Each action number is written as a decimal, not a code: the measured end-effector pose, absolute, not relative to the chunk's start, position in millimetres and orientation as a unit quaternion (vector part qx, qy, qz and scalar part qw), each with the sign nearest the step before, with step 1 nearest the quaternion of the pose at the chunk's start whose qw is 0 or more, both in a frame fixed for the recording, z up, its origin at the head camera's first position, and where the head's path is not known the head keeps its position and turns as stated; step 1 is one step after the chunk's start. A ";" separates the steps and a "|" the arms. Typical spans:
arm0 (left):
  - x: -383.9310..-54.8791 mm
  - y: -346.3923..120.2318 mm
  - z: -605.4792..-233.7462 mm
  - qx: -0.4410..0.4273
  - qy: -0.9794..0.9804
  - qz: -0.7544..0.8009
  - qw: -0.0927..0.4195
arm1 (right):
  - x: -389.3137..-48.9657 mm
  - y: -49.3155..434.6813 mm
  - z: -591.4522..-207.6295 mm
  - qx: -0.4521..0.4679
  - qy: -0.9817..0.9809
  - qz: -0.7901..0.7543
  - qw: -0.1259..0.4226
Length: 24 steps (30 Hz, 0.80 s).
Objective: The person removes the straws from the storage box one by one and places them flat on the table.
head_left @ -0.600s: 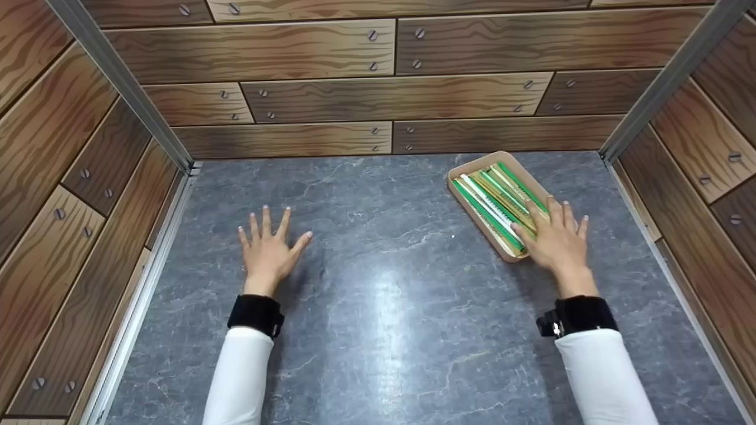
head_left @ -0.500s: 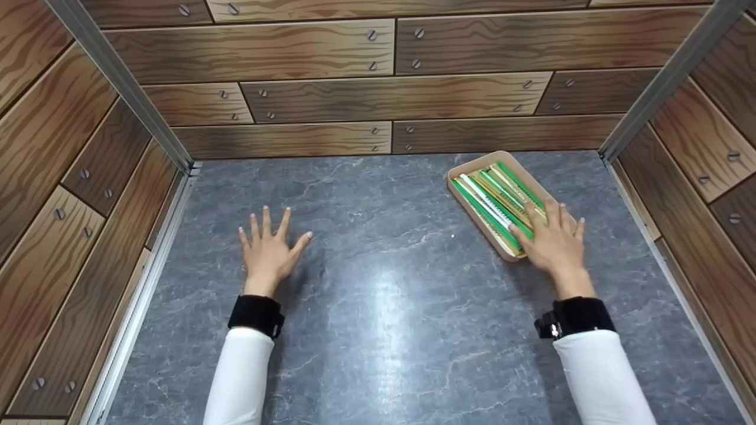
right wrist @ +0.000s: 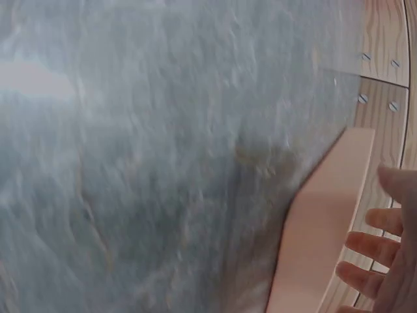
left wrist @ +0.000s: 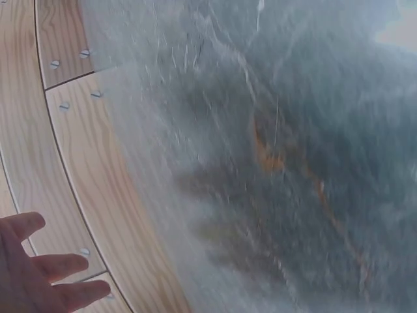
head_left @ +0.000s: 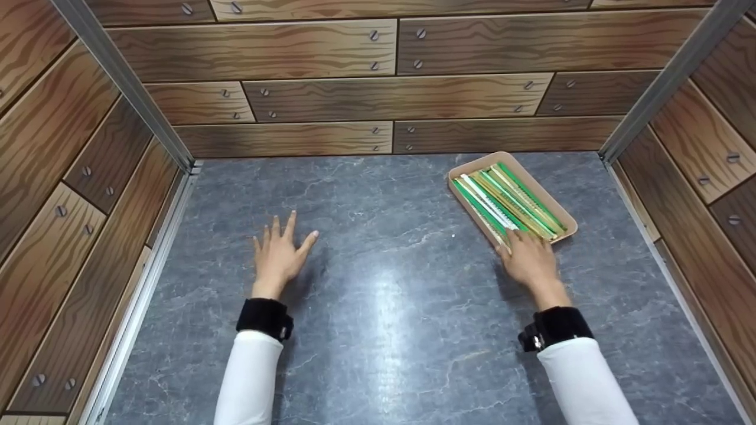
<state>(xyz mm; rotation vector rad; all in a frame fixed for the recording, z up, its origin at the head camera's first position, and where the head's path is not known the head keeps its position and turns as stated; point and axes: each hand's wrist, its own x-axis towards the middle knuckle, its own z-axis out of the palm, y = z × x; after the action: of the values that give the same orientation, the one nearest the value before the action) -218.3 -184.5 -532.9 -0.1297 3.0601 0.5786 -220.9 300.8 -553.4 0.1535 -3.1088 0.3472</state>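
A shallow tan box [head_left: 565, 231] stands at the right of the grey marbled surface, set at a slant. Long thin strips [head_left: 508, 198] in green, white and gold lie lengthwise in it, some with fine ruler-like marks. Over the box's near end is my right hand [head_left: 530, 258], its fingertips partly hidden. In the right wrist view the slightly bent fingers [right wrist: 371, 246] hang beside the box wall [right wrist: 326, 222], holding nothing that shows. My left hand [head_left: 278, 260] hovers over the left part of the surface, fingers spread and nothing in it.
Wood-patterned walls [head_left: 319, 97] enclose the surface at the back and both sides. Metal rails [head_left: 136, 295] run along the side edges. A small white speck [head_left: 453, 235] lies left of the box. Both wrists wear black straps [head_left: 263, 317].
My right hand has moved left and toward me, from the box's right side to its near end, its fingers drawing together. My left hand has shifted slightly right and nearer. The box has stayed put.
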 end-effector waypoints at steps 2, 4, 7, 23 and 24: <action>-217.2 -181.0 -534.9 -0.038 0.981 0.190 0.015 | -219.9 296.8 -556.3 0.056 -0.993 0.107 0.003; -216.2 -176.8 -537.7 -0.032 0.981 0.192 0.016 | -219.0 292.7 -558.5 0.062 -0.992 0.107 0.008; -214.2 -168.3 -541.8 -0.022 0.980 0.198 0.023 | -217.9 286.6 -561.2 0.068 -0.991 0.110 0.016; -207.7 -134.0 -558.1 0.015 0.981 0.190 0.034 | -212.7 237.4 -566.0 0.093 -0.988 0.124 0.018; -207.1 -132.4 -559.1 0.016 0.982 0.186 0.038 | -211.9 233.2 -566.5 0.096 -0.987 0.125 0.019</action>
<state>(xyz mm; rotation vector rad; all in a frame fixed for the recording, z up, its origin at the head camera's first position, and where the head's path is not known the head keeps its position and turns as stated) -207.1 -132.4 -559.1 0.0483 3.0123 0.5708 -211.9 233.2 -566.5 0.2977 -3.0647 0.3871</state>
